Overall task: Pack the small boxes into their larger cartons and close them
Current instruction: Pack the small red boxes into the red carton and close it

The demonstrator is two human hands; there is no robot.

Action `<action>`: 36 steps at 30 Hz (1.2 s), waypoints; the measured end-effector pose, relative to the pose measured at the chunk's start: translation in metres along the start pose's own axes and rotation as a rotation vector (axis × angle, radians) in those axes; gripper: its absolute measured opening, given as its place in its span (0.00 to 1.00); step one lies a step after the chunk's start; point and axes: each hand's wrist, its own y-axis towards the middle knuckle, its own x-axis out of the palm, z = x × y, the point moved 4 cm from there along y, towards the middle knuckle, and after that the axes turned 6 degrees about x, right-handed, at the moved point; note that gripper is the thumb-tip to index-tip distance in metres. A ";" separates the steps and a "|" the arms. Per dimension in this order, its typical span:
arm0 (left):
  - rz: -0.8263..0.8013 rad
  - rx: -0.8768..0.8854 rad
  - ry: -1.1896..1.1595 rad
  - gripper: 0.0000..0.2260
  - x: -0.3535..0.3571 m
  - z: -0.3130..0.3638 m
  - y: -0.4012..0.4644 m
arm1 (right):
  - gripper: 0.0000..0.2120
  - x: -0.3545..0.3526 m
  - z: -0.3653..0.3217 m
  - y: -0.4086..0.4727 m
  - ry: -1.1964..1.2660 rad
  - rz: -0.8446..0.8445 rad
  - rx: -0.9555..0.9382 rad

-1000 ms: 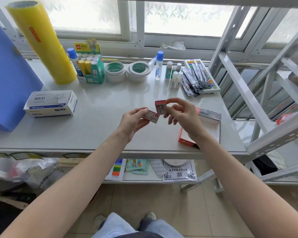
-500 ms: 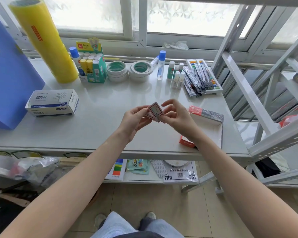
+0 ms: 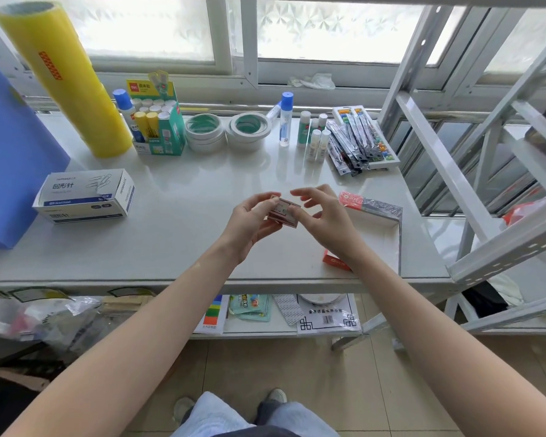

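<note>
Above the middle of the white table I hold two small red-and-white boxes point(image 3: 282, 211), stacked flat against each other. My left hand point(image 3: 252, 220) grips their left side from below. My right hand point(image 3: 320, 214) pinches their right end with thumb and fingers, the forefinger raised. An open red carton point(image 3: 388, 234) with a white inside lies on the table to the right, partly behind my right forearm. A white and blue paper-clip carton point(image 3: 84, 197) stands at the left with one end flap loose.
A yellow film roll point(image 3: 63, 80), a glue-stick display box point(image 3: 158, 121), two tape rolls point(image 3: 227, 130), glue bottles point(image 3: 312, 137) and packed pens point(image 3: 356, 143) line the back. A blue board point(image 3: 10, 152) leans at the left. White metal shelving point(image 3: 473, 171) stands to the right.
The two small boxes were apart, one in each hand; they have come together into one flat stack held by both hands.
</note>
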 end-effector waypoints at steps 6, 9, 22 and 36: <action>-0.034 -0.026 0.022 0.06 0.028 -0.006 0.006 | 0.22 -0.012 0.007 -0.010 -0.351 0.019 -0.150; -0.057 -0.041 0.043 0.03 0.047 -0.009 0.010 | 0.18 -0.026 0.011 -0.013 -0.358 0.070 -0.136; -0.206 0.030 0.690 0.25 0.091 -0.032 0.033 | 0.17 -0.070 0.076 -0.017 -0.453 0.122 0.174; -0.301 -0.026 0.855 0.32 0.102 -0.039 0.040 | 0.12 -0.058 0.087 0.004 -0.377 0.141 0.188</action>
